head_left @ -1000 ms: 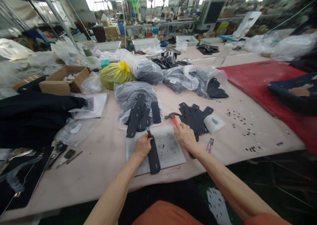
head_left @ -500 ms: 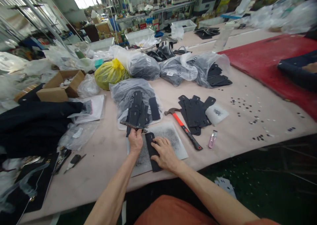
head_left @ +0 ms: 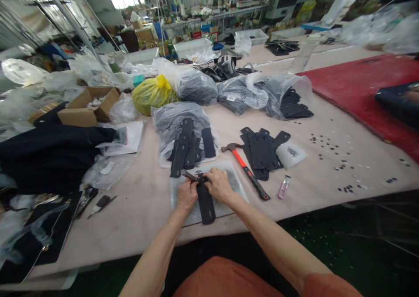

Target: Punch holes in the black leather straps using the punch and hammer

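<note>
My left hand [head_left: 187,194] is closed around a slim metal punch [head_left: 189,175], held low over the upper end of a black strip [head_left: 206,205]. The strip lies lengthwise on a worn, speckled pale board [head_left: 234,181], with a slot near its lower end. My right hand [head_left: 218,184] has its fingers bent onto the strip's top end, close to the punch tip; the fingertips are partly hidden. To the right rests a claw hammer [head_left: 244,164] with a red and black handle. Beyond my left hand, more black strips [head_left: 186,146] lie on a plastic bag.
A pile of black pieces [head_left: 262,151], a small translucent block [head_left: 292,153] and a pink cutter [head_left: 284,187] lie to the right. Small black and white discs [head_left: 343,164] are scattered farther right. Filled bags [head_left: 234,94] line the back; dark cloth [head_left: 49,157] lies left.
My left hand has brought the punch down from the pile of strips to the black strip's top end. My right hand has slid up the strip toward that end.
</note>
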Demonstrator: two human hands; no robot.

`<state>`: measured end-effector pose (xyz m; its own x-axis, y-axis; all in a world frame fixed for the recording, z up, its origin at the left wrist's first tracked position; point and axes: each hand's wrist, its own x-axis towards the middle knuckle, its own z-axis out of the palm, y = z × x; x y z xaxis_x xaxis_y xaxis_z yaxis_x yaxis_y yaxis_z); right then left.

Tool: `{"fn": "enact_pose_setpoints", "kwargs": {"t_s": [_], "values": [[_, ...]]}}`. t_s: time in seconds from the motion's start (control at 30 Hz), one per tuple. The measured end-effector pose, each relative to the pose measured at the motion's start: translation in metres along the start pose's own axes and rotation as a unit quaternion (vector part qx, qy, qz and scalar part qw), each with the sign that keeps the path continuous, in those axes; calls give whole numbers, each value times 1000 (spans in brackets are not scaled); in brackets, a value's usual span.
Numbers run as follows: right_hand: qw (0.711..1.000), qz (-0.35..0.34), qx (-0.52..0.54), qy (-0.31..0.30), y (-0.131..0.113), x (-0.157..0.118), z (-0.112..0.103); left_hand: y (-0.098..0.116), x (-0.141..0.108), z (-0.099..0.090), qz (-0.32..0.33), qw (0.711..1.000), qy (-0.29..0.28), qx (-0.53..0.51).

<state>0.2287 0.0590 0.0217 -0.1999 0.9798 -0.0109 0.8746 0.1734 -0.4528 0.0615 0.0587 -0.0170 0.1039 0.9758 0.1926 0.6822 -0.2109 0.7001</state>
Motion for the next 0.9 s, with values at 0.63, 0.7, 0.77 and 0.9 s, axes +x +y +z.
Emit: {"fn": "enact_pose_setpoints", "kwargs": {"t_s": [0.63,0.7,0.77,0.9], "values": [[998,-33,38,29,-2,3,23,-2,-3,2,7,999,3,35],[997,-54,49,37,0,1,22,-1,-4,2,19,999,-7,45],[995,-61,69,48,0,1,22,-1,-5,3,27,998,-8,50],[990,-62,117,39,-4,-1,22,-1,-6,3,26,998,-3,52]]}}
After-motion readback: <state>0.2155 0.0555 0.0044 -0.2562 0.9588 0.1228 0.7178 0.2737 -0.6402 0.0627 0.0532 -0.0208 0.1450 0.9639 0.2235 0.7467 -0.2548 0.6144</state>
